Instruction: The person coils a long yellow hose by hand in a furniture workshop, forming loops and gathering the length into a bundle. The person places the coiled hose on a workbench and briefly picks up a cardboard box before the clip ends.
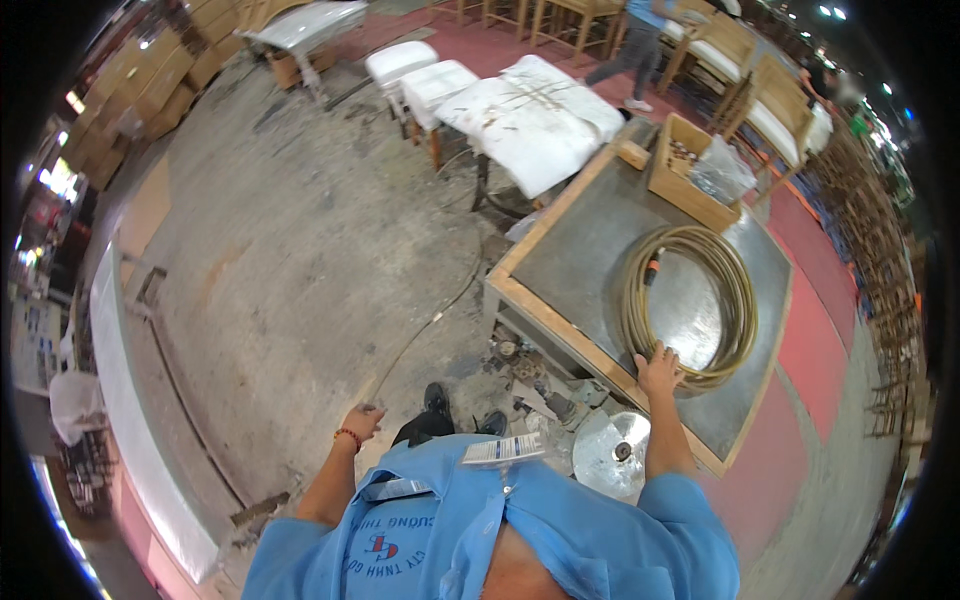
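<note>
I see the right hand (658, 368) resting flat, fingers spread, on the near loop of the coiled hose (688, 305), which lies on the metal-topped table (590, 240) to my right (likely steadying it). Left hand (362, 420) hangs loosely curled, empty, over the floor.

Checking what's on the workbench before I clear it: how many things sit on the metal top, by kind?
Coiled hose: 1, right hand on it
Wooden box: 1
Clear plastic bag: 1, in the box
Total: 3
</note>
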`<state>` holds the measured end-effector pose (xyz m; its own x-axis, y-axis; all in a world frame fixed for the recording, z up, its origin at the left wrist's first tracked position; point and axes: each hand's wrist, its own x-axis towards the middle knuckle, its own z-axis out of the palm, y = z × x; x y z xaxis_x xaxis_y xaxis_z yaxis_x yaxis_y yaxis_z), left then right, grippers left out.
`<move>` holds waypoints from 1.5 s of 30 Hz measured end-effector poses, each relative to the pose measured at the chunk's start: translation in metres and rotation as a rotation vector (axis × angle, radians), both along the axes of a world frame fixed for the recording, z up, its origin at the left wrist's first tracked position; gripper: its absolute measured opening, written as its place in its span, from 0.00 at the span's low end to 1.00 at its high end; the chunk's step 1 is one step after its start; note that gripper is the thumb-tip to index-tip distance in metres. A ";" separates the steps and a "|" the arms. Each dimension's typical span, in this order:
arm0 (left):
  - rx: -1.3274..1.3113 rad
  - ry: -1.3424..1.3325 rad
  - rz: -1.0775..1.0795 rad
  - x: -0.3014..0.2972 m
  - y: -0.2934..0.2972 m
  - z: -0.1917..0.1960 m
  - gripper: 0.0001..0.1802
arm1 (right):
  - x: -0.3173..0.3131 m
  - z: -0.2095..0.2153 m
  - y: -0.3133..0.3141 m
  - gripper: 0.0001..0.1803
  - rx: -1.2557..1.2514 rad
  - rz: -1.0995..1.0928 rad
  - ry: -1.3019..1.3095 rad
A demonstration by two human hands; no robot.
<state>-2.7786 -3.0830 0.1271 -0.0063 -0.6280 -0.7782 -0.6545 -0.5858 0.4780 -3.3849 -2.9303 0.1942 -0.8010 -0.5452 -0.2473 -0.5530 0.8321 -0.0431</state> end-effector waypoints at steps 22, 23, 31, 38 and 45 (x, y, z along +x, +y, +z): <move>0.649 0.478 0.621 0.114 -0.195 -0.078 0.42 | 0.242 -0.059 -0.346 0.32 -0.022 0.322 -0.708; 0.644 0.533 0.643 0.111 -0.229 -0.074 0.43 | 0.251 -0.076 -0.339 0.33 -0.013 0.388 -0.763; 0.304 0.508 0.286 0.056 -0.517 -0.053 0.43 | 0.297 -0.149 -0.320 0.38 0.486 -0.160 -0.945; 0.139 0.245 -0.115 -0.070 -0.663 -0.057 0.28 | 0.283 -0.126 -0.503 0.48 -0.116 -0.618 -1.950; 0.070 -0.082 -0.466 -0.178 -0.732 -0.038 0.27 | 0.112 0.011 -0.747 0.37 -0.716 -0.017 -1.301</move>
